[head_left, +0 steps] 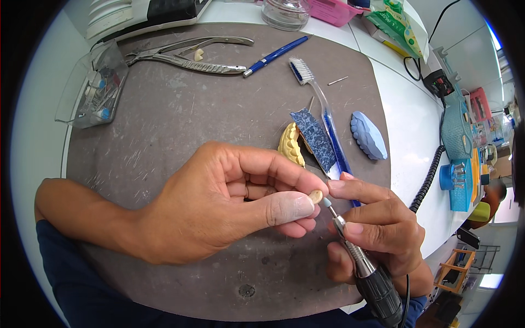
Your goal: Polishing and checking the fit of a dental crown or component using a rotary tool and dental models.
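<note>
My left hand (219, 208) pinches a small cream tooth-shaped piece (315, 195) between thumb and fingertips. My right hand (377, 229) grips a rotary handpiece (366, 273) like a pen, and its pale blue tip (327, 203) touches the small piece. Both hands hover over a round grey work mat (180, 120). Just beyond the fingers lies a yellow dental cast (290, 145) beside a strip of dark blue patterned sheet (314, 136).
A blue dental cast (368, 135), a toothbrush (317, 93) and a blue pen (276, 54) lie on the mat. Metal pliers (186, 57) rest at the back, a clear box of burs (95, 87) at left. A glass jar (285, 12) and coiled black cable (429, 177) stand off the mat.
</note>
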Available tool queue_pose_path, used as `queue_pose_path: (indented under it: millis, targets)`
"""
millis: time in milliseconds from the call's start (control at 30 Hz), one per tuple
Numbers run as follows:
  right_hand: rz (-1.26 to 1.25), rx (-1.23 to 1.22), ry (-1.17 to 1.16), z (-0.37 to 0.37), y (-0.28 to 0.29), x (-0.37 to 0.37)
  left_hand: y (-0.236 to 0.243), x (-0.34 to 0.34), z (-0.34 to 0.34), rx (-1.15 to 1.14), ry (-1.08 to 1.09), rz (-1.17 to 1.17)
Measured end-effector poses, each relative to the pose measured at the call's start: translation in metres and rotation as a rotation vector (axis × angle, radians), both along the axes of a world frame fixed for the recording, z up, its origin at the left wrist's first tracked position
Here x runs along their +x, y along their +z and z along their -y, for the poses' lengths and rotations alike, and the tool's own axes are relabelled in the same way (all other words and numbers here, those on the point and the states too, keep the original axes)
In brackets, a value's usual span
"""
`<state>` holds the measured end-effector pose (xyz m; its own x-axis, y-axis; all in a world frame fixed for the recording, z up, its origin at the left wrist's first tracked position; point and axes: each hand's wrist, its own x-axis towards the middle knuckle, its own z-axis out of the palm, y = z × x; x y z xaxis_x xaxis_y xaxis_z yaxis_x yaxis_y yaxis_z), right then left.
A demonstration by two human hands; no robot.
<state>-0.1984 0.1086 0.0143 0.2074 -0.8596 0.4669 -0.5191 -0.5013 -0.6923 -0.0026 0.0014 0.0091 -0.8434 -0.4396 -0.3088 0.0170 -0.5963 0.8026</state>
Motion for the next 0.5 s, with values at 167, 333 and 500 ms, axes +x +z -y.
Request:
queue_pose_path:
  millis: [167,333,500]
  targets:
    - [0.004,-0.011,0.004,0.0011,-0.0001,0.0005,-0.0012,-0.0003,-0.0014,-0.012,0.021,-0.011]
    - [-0.027,-0.018,0.008,0.0000,0.0008,0.0004,-0.0005,0.0006,-0.0011,-0.012,0.013,0.003]
    - [-0.104,0.028,0.023,-0.0007,-0.0010,-0.0036,-0.0010,-0.0001,-0.0009,-0.016,0.010,0.003]
